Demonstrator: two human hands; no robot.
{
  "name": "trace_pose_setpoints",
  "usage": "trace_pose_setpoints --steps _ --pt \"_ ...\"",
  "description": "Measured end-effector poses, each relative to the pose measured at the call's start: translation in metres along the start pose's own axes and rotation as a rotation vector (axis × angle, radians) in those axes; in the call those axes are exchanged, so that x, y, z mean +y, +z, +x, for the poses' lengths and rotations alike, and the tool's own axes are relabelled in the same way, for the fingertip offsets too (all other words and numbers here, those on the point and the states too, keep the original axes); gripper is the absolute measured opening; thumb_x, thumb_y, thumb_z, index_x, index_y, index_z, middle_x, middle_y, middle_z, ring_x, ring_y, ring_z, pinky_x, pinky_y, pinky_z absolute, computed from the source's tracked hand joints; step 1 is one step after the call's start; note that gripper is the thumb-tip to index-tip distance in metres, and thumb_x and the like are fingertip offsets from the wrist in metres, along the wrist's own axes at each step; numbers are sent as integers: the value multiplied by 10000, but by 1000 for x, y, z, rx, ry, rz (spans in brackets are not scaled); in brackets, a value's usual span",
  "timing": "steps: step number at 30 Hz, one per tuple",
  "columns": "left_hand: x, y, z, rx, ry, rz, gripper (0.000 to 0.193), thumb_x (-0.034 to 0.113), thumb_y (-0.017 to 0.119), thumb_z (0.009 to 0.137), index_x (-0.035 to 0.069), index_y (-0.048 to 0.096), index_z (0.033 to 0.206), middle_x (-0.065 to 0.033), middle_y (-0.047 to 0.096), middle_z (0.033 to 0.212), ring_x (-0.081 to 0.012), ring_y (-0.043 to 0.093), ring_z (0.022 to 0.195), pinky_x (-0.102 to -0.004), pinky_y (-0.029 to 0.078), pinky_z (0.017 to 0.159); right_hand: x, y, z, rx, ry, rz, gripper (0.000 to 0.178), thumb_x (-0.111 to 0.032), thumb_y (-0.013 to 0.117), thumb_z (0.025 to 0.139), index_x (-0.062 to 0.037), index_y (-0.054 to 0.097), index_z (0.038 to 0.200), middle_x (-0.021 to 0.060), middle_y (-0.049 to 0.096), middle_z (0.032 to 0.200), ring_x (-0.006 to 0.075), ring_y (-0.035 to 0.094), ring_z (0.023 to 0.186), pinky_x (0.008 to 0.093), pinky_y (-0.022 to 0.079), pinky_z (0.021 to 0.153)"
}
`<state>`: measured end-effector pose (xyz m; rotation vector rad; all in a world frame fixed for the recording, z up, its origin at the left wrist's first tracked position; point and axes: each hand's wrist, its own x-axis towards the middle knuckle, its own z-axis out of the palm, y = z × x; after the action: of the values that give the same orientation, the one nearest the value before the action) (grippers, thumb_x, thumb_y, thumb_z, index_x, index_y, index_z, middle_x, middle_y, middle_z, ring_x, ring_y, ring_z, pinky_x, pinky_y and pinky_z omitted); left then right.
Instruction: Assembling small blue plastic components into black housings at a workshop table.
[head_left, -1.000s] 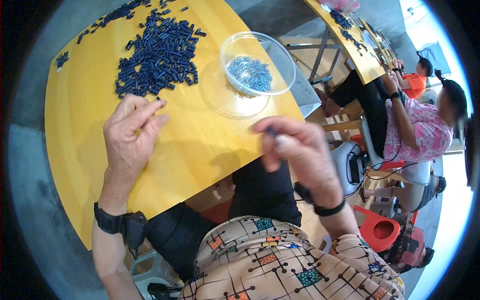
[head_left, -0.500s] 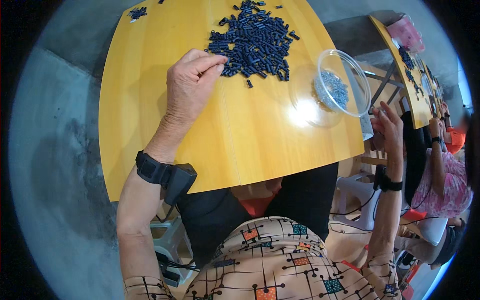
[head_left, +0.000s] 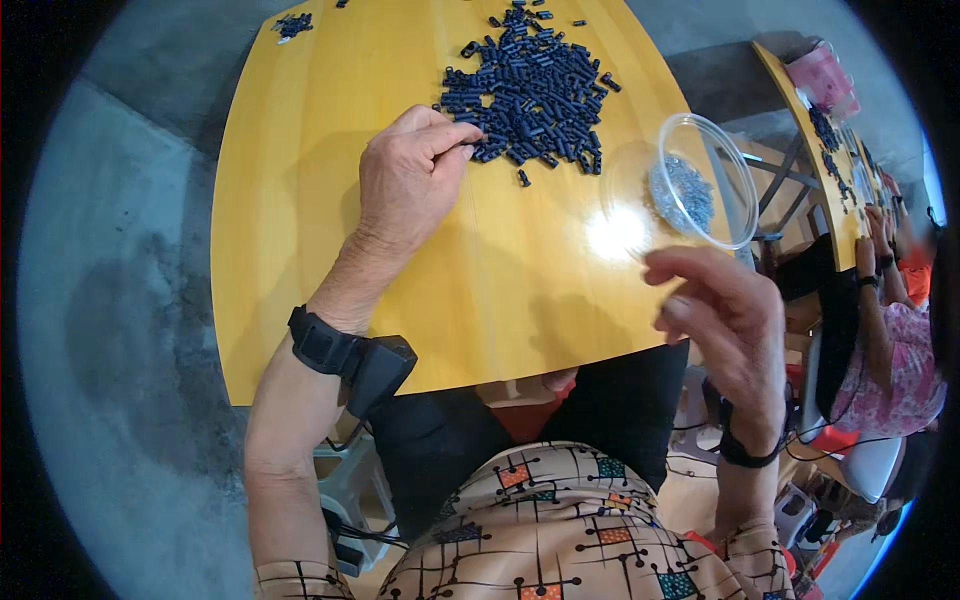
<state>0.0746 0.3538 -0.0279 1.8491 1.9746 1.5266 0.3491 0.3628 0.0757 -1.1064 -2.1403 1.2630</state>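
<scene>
Now, in the head view, our right hand [head_left: 730, 330] has come back from beyond the table [head_left: 540, 280] and hangs, slightly blurred, by its near right corner, just this side of the clear tub [head_left: 728, 190]. That grip is wide, thumb parted from the fingers; the dark piece it pinched a second ago no longer shows there, and we cannot tell where it went. We take this hand to be free, so one round of handling may be over. Our left hand [head_left: 410, 180] has stayed at the near left edge of the heap of dark pieces [head_left: 540, 95], its grip narrow, though we cannot tell whether it holds one. The heap lies left of the tub.
</scene>
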Motion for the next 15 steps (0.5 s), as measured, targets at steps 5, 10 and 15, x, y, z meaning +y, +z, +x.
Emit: trace_pose_setpoints --steps 5,10,15 --pt "1 -4 -3 -1 -11 26 115 34 622 739 47 692 829 -74 625 777 -198 610 689 -289 476 614 -11 31 38 -63 -179 -225 245 -29 644 744 9 601 983 163 618 856 273 613 651 316 484 589" --pt "5 1 -4 -68 -13 75 127 68 659 726 38 686 847 -91 611 792 -216 606 704 -301 477 625 7 48 56 -62 -354 -474 251 -75 648 744 -8 592 979 179 611 883 351 611 763 406 498 648" --pt "6 -1 -6 -111 34 152 159 75 673 699 53 688 855 -92 598 786 -247 605 733 -331 484 650 10 53 51 -119 -320 -469 249 -95 643 751 -4 589 977 181 609 886 354 613 780 407 506 674"
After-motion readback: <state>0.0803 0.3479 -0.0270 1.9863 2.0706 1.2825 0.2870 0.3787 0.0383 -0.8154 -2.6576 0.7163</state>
